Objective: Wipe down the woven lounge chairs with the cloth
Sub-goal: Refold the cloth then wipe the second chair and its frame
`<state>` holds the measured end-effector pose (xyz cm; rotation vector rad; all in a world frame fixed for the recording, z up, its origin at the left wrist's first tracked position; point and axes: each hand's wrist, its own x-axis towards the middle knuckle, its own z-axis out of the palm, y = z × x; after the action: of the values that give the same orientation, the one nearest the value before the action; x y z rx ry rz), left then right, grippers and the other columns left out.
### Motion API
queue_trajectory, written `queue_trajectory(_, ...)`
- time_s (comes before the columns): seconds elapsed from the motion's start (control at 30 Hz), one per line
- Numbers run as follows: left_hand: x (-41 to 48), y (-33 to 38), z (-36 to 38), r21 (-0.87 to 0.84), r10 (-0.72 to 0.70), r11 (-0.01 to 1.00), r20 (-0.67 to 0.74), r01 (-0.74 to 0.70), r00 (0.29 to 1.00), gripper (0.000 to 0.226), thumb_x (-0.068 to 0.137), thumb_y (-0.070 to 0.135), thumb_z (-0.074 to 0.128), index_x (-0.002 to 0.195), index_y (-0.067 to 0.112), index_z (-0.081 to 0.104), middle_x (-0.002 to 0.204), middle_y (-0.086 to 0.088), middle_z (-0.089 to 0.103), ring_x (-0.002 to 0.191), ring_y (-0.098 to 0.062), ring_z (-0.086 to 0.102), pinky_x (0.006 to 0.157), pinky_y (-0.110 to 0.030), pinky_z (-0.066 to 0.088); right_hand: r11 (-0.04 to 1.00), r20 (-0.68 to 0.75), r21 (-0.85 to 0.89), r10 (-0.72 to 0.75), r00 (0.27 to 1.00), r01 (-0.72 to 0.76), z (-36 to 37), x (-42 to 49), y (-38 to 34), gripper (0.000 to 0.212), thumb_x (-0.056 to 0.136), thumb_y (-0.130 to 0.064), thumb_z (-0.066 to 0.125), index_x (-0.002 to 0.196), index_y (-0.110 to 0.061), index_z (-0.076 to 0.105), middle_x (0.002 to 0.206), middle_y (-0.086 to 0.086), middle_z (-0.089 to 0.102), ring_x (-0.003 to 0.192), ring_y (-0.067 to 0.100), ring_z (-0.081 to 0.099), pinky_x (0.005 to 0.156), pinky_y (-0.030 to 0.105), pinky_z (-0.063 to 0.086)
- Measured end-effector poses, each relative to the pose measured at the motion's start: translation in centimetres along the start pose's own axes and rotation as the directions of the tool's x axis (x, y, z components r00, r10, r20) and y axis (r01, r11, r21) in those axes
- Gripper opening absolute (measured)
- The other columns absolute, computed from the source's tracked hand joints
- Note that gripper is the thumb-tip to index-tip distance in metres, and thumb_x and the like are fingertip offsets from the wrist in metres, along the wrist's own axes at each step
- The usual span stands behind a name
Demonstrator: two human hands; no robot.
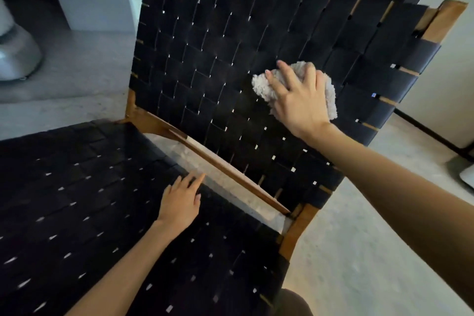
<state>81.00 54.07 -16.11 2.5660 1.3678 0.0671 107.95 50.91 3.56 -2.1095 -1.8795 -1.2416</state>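
Cloth (261,84) bunched against woven chair backrest (218,59), right of its centre, under my right grip (300,102): fingers splayed, pressing, not clenched. Most weave lies left and below. Left grip (180,202) open, flat on seat (89,213) below backrest.

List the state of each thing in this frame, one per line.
cloth: bunched, pressed against the backrest under the right hand
right hand: fingers spread over the cloth, pressing it
left hand: resting flat on the seat near its rear edge
backrest: tilted back, cloth against it
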Motion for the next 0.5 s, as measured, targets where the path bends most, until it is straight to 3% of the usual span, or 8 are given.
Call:
queue_trajectory(0.07,-0.8,-0.4,0.8,0.055,-0.026,0.998,0.042,0.024,0.999,0.053,0.103,0.039,0.027,0.153,0.031,0.01,0.16,-0.001,0.017,0.147,-0.026,0.013,0.119,-0.043,0.017,0.996,0.004,0.015,-0.09,0.996,0.09,1.4,-1.2,-2.4,0.053,0.085,-0.032,0.06,0.135,-0.017,0.054,0.137,0.009,0.051,0.105,0.041,0.042,0.08,0.045,0.041)
queue_trajectory(0.13,-1.2,-1.0,1.2,0.068,-0.013,0.998,0.048,0.01,0.999,0.051,0.103,0.043,0.022,0.152,0.032,0.016,0.16,0.0,0.015,0.148,-0.024,0.008,0.119,-0.042,0.01,0.951,0.121,0.028,-0.31,0.943,0.309,3.4,-4.5,-5.2,0.042,0.085,-0.034,0.062,0.124,-0.022,0.063,0.132,0.004,0.053,0.1,0.035,0.04,0.072,0.039,0.042)
queue_trajectory(0.23,-1.9,-1.9,1.6,0.042,0.018,0.999,0.035,-0.019,0.999,0.053,0.101,0.05,0.017,0.151,0.033,0.019,0.16,0.001,0.013,0.148,-0.02,0.005,0.119,-0.04,0.003,0.793,0.3,0.082,-0.597,0.744,0.604,4.2,-9.5,-7.9,0.042,0.088,-0.035,0.06,0.129,-0.026,0.06,0.132,-0.002,0.052,0.103,0.029,0.031,0.078,0.037,0.042)
queue_trajectory(0.3,-2.6,-2.0,1.8,0.026,0.02,0.999,-0.007,-0.02,1.0,0.06,0.095,0.055,0.006,0.15,0.034,0.019,0.16,0.001,0.014,0.148,-0.02,0.005,0.118,-0.039,0.0,0.742,0.314,0.047,-0.647,0.695,0.669,3.6,-8.8,-7.6,0.049,0.09,-0.032,0.057,0.137,-0.022,0.052,0.141,0.0,0.047,0.109,0.03,0.03,0.086,0.036,0.042)
queue_trajectory(0.33,-2.8,-1.9,2.0,0.023,0.008,1.0,-0.023,-0.007,1.0,0.06,0.095,0.054,0.006,0.15,0.034,0.019,0.16,0.001,0.014,0.148,-0.02,0.004,0.118,-0.04,-0.001,0.753,0.299,-0.021,-0.624,0.722,0.658,3.4,-7.2,-6.9,0.047,0.09,-0.033,0.058,0.136,-0.023,0.053,0.144,0.0,0.044,0.111,0.031,0.028,0.088,0.037,0.041)
queue_trajectory(0.37,-2.8,-1.8,2.1,0.023,-0.004,1.0,-0.028,0.004,1.0,0.056,0.098,0.051,0.011,0.151,0.034,0.018,0.16,0.001,0.013,0.148,-0.02,0.004,0.119,-0.041,-0.001,0.803,0.234,-0.095,-0.556,0.798,0.588,3.2,-4.8,-6.2,0.047,0.088,-0.033,0.061,0.133,-0.024,0.057,0.144,0.001,0.044,0.111,0.033,0.028,0.087,0.039,0.04)
queue_trajectory(0.43,-2.7,-1.4,2.0,0.029,-0.014,0.999,-0.026,0.015,1.0,0.051,0.102,0.045,0.019,0.151,0.034,0.016,0.161,0.001,0.01,0.148,-0.021,0.002,0.12,-0.043,0.0,0.965,0.055,-0.109,-0.234,0.971,0.239,2.2,0.1,-4.5,0.054,0.082,-0.029,0.067,0.134,-0.023,0.056,0.145,0.005,0.044,0.115,0.038,0.035,0.087,0.044,0.039)
queue_trajectory(0.5,-2.9,-1.3,1.8,0.045,-0.015,0.999,-0.016,0.015,1.0,0.05,0.103,0.043,0.019,0.152,0.033,0.014,0.161,0.001,0.009,0.148,-0.021,0.001,0.121,-0.043,0.0,0.999,0.074,0.037,-0.017,0.997,0.014,1.5,2.5,-4.1,0.059,0.086,-0.025,0.061,0.143,-0.02,0.044,0.153,0.01,0.033,0.123,0.044,0.032,0.095,0.049,0.033)
